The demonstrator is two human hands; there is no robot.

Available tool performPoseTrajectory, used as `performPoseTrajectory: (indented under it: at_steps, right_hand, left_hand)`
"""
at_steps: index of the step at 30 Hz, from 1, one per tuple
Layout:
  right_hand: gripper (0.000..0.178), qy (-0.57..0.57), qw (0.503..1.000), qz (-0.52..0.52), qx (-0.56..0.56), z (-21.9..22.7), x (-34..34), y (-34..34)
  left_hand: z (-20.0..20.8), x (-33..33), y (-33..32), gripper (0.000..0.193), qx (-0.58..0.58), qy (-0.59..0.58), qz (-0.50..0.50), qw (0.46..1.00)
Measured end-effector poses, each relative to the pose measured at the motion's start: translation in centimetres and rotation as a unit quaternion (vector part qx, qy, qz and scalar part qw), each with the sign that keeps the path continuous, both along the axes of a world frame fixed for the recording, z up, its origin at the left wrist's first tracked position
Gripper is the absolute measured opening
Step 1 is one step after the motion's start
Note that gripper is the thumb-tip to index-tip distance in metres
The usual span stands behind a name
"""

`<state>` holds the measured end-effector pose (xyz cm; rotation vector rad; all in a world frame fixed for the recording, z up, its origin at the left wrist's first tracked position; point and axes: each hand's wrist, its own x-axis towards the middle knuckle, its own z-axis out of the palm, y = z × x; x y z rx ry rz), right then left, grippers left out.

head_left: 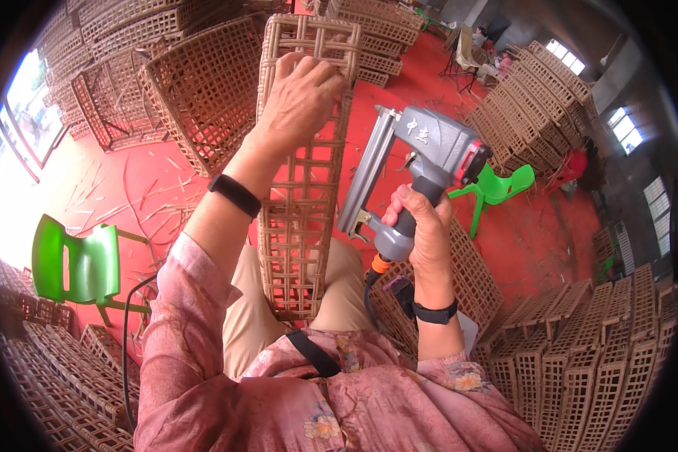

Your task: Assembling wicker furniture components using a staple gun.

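Observation:
A woven wicker basket (297,183) stands on end between my knees, its long, narrow lattice side facing up at me. Near its far end my left hand (297,102) is closed over the woven strips, fingers curled round the edge. My right hand (422,226) is wrapped round the dark handle of a grey pneumatic staple gun (435,135). The gun is held up to the right of the basket, apart from it, its silver magazine slanting toward the basket. An orange fitting (381,264) joins the bottom of its handle to a dark hose.
Stacked wicker baskets (535,98) stand at the far right, with more (580,369) at the near right and on the left. Another basket (207,90) leans at the far left. Green chairs (79,260) flank me. Cane scraps litter the red floor (520,264). People sit far off.

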<state>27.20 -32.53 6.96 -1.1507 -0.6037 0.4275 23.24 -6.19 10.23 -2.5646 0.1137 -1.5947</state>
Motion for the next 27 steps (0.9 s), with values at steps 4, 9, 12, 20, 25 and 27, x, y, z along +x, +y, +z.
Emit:
performPoseTrajectory:
  at_steps: [4, 9, 12, 20, 25, 27]
  right_hand:
    - [0.041, 0.030, 0.999, -0.012, 0.006, -0.6, -0.2, -0.6]
    - [0.034, 0.037, 0.999, -0.017, 0.002, -1.3, -0.7, -1.0]
    - [0.028, 0.040, 0.999, -0.007, 0.009, -1.9, -0.6, -1.2]
    - [0.026, 0.060, 0.998, -0.007, -0.005, -2.3, -1.6, -1.5]
    - [0.061, 0.071, 0.997, -0.011, 0.010, -2.8, -2.8, -3.0]
    - [0.063, 0.053, 0.999, 0.008, -0.003, -3.2, -3.1, -3.6]
  left_hand:
    - [0.1, 0.6, 0.4, 0.025, 0.020, 0.015, 0.012, 1.000]
    - [0.6, 0.2, 0.6, 0.014, -0.006, 0.065, -0.047, 0.997]
    - [0.9, -0.1, 1.1, 0.012, -0.043, 0.089, -0.087, 0.991]
    - [0.6, -2.1, -0.2, 0.024, 0.049, 0.158, 0.029, 0.986]
    - [-6.1, -7.3, -1.3, 0.043, -0.182, -0.052, -0.044, 0.981]
    - [-12.4, -10.9, -3.2, 0.057, -0.344, -0.066, 0.010, 0.937]
